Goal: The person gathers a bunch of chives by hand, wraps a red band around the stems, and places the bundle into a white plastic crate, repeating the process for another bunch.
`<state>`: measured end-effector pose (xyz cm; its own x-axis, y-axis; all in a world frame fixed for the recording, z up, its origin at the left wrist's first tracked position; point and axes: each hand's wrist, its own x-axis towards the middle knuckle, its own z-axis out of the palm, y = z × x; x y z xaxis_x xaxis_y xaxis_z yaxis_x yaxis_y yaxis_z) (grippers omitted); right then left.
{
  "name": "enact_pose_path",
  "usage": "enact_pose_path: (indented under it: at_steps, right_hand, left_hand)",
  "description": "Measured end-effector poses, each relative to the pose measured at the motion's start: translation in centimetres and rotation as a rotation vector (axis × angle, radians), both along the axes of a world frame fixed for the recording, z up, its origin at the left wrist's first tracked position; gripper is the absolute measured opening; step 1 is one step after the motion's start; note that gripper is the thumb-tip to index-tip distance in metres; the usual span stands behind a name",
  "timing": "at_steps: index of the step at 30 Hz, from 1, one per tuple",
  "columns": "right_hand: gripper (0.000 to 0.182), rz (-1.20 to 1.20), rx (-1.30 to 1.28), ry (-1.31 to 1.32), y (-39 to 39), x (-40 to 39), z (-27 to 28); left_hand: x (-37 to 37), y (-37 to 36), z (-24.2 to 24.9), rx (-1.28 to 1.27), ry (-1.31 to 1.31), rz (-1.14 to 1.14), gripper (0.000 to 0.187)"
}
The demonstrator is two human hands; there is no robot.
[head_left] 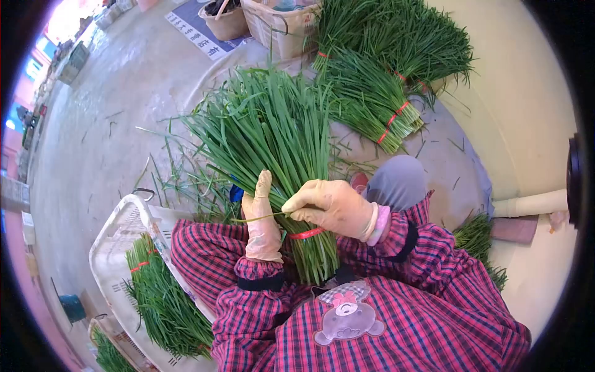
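A thick bunch of garlic chives (pixel 273 133) stands upright in my lap, leaves fanning away from me. A red band (pixel 307 234) circles its pale stem end. My left hand (pixel 263 220), in a thin pale glove, grips the bunch from its left side, some fingers hidden behind the stems. In front of the bunch, just above the band, my gloved right hand (pixel 334 208) pinches a single thin chive stalk (pixel 257 218) between thumb and forefinger. That stalk sticks out leftward across my left hand.
Banded chive bunches (pixel 384 93) lie piled on a grey sheet at the upper right. A white crate (pixel 114 232) with more bunches stands at my left. Loose leaves (pixel 192 180) litter the floor. Behind are a basket (pixel 279 28) and a bucket (pixel 224 23). A pipe (pixel 530 203) runs at right.
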<state>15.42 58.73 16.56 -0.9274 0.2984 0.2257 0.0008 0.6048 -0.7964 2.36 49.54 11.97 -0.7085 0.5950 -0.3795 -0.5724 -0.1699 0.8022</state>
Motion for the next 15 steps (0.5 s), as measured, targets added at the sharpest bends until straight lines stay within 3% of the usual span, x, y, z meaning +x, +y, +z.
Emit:
enact_pose_path:
  at_steps: [1,2,3,5,6,7,8,9,11,12,15]
  right_hand:
    - [0.021,-0.027,-0.122,0.098,0.2,0.1,0.1]
    - [0.018,-0.049,-0.38,-0.019,0.2,0.6,2.2]
    - [0.017,-0.1,-0.824,-0.07,0.2,1.2,3.3]
    - [0.016,-0.214,-0.898,0.086,1.9,3.2,5.1]
    - [0.016,-0.344,-0.894,0.321,3.1,4.1,4.0]
    - [0.016,-0.129,-1.322,0.613,6.0,5.2,2.8]
    - [0.02,-0.558,-1.292,0.791,6.1,5.2,4.1]
    - [0.02,-0.553,-1.288,0.803,6.9,5.7,3.4]
    - [0.025,-0.85,-1.068,0.56,8.4,6.7,1.8]
    - [0.037,-0.882,-0.895,0.387,7.0,6.4,1.0]
    - [0.085,-0.662,-0.807,0.109,3.2,4.3,-0.9]
  left_hand:
    - [0.0,0.0,0.3,-0.01,-0.001,0.016,0.043]
    - [-0.2,0.0,0.3,-0.005,0.0,0.022,0.043]
    - [-0.3,0.1,0.3,0.009,-0.045,0.019,0.042]
    - [-0.5,0.1,0.1,0.027,-0.085,0.019,0.041]
    - [-0.7,0.1,-0.1,-0.008,-0.09,0.054,0.04]
    - [-0.8,0.1,-0.3,-0.044,-0.094,0.085,0.038]
    - [-1.0,-0.1,-0.6,-0.001,-0.086,0.063,0.037]
    - [-1.1,-0.2,-0.8,0.006,-0.077,0.057,0.037]
    - [-1.4,-0.4,-0.9,0.093,-0.097,0.063,0.036]
    - [-1.4,-0.5,-0.8,0.097,-0.131,0.059,0.036]
    - [-1.4,-0.5,-0.4,0.131,-0.179,0.061,0.035]
